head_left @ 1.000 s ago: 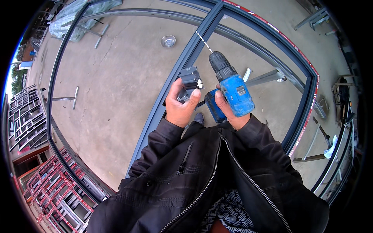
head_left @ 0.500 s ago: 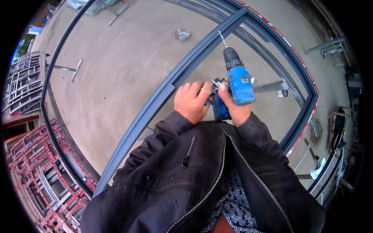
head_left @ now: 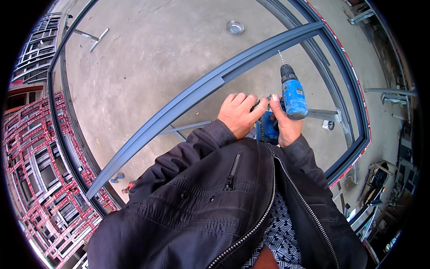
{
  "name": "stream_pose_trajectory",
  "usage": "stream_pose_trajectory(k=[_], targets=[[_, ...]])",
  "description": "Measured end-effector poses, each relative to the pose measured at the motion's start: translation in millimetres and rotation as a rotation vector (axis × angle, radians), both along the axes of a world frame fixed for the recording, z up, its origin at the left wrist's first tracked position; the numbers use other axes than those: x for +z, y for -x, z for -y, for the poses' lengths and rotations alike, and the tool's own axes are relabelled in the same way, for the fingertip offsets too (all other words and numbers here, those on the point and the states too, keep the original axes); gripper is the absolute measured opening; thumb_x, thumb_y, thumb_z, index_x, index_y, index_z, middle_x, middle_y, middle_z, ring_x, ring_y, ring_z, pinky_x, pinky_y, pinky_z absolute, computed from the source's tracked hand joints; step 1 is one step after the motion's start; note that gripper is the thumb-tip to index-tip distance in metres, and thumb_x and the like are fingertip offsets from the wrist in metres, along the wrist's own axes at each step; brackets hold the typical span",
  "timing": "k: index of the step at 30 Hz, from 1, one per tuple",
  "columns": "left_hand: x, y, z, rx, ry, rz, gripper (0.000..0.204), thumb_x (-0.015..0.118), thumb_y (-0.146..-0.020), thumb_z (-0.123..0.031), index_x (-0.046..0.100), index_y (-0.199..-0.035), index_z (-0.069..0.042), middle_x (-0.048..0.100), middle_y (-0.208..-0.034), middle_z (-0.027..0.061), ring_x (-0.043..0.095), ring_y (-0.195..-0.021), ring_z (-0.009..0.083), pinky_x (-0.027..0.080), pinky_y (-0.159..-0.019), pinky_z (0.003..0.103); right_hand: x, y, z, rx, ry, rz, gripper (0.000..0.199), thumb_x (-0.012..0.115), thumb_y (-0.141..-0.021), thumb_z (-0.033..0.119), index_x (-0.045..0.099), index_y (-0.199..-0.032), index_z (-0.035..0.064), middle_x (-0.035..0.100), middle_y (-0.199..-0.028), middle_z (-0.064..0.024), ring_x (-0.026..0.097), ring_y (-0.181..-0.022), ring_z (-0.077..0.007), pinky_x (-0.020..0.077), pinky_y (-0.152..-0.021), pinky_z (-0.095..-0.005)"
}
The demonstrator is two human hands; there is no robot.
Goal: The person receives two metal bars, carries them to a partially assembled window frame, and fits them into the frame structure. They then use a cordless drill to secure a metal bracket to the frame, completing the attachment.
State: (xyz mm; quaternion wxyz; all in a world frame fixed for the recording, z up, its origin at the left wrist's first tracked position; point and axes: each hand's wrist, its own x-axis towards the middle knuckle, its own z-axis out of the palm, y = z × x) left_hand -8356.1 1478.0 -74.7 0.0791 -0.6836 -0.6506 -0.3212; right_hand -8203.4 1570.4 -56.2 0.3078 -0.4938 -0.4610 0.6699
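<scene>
My right hand [head_left: 289, 125] is closed around the handle of a blue cordless drill [head_left: 295, 101], whose battery end hangs beneath the wrist. A thin twist bit [head_left: 281, 57] sticks out of the black chuck, pointing away from me toward a grey metal bar but apart from my fingers. Close beside it, my left hand [head_left: 239, 115] has its fingers curled over a small dark profile piece [head_left: 256, 106], which also lies near my right thumb. Most of that piece is hidden by the fingers. The long grey crossbar [head_left: 179, 101] runs diagonally beyond both hands, within a large frame [head_left: 362, 105].
A round metal bowl [head_left: 235, 27] sits on the concrete floor past the crossbar. Stacked red-and-silver frames [head_left: 40, 179] fill the left side. Metal support stands [head_left: 97, 40] are at far left and to the right [head_left: 320, 115]. Assorted clutter [head_left: 380, 179] lines the right edge.
The view has shifted, so the crossbar and bowl appear farther right. Both hands keep close together with the drill, and the small piece is now more covered by my left fingers.
</scene>
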Motion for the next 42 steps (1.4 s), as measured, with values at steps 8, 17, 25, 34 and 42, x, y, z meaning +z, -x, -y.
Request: stream_pose_trajectory(k=[8, 17, 25, 34, 42], targets=[[-4.7, 1.7, 2.5, 0.021, 0.024, 0.009, 0.057, 0.068, -0.066, -0.003, 0.065, -0.122, -0.014, 0.059, -0.097, 0.0037, 0.058, -0.084, 0.0236, 0.046, -0.073, 0.037, 0.9, 3.5, -3.3, 0.073, 0.003, 0.003, 0.032, 0.083, -0.090, 0.021, 0.066, -0.112, 0.0061, 0.066, -0.094, 0.0009, 0.059, -0.076, -0.0074, 0.0475, -0.066, -0.0258], [-10.0, 1.7, 1.6, 0.035, 0.043, 0.032, 0.053, 0.066, -0.071, -0.002, 0.066, -0.123, -0.014, 0.060, -0.096, 0.0036, 0.058, -0.085, 0.0241, 0.046, -0.075, 0.037, -1.2, 6.7, -5.8, 0.063, 0.074, -0.021, 0.029, 0.082, -0.089, 0.017, 0.067, -0.112, 0.0076, 0.066, -0.095, 0.0016, 0.060, -0.077, -0.0081, 0.0489, -0.067, -0.0267], [-13.0, 3.6, 3.4, -0.003, 0.099, 0.068, 0.062, 0.067, -0.072, -0.002, 0.062, -0.133, -0.013, 0.059, -0.103, 0.0083, 0.059, -0.086, 0.0263, 0.047, -0.075, 0.039, -3.9, 6.5, -7.3, 0.080, 0.084, -0.042, 0.030, 0.080, -0.089, 0.015, 0.066, -0.114, 0.0069, 0.065, -0.096, 0.0007, 0.060, -0.078, -0.0097, 0.0488, -0.068, -0.0275], [-22.3, 8.3, 18.3, -0.048, 0.188, 0.433, 0.089, 0.090, -0.073, -0.015, 0.046, -0.150, -0.011, 0.053, -0.124, 0.0181, 0.063, -0.095, 0.0352, 0.054, -0.087, 0.042, -17.1, 3.1, -10.6, 0.084, 0.058, -0.078, 0.026, 0.079, -0.089, 0.017, 0.066, -0.109, 0.0065, 0.065, -0.092, -0.0007, 0.059, -0.075, -0.0126, 0.0483, -0.068, -0.0304], [-34.5, 77.3, 46.9, 0.433, 0.063, 1.149, 0.053, 0.078, -0.094, -0.025, 0.053, -0.132, 0.003, 0.060, -0.109, 0.0084, 0.062, -0.088, 0.0140, 0.055, -0.078, 0.031, -27.3, 2.9, -15.7, 0.065, 0.060, -0.051, 0.021, 0.079, -0.089, 0.014, 0.066, -0.103, 0.0061, 0.064, -0.089, -0.0014, 0.060, -0.074, -0.0127, 0.0491, -0.068, -0.0308]])
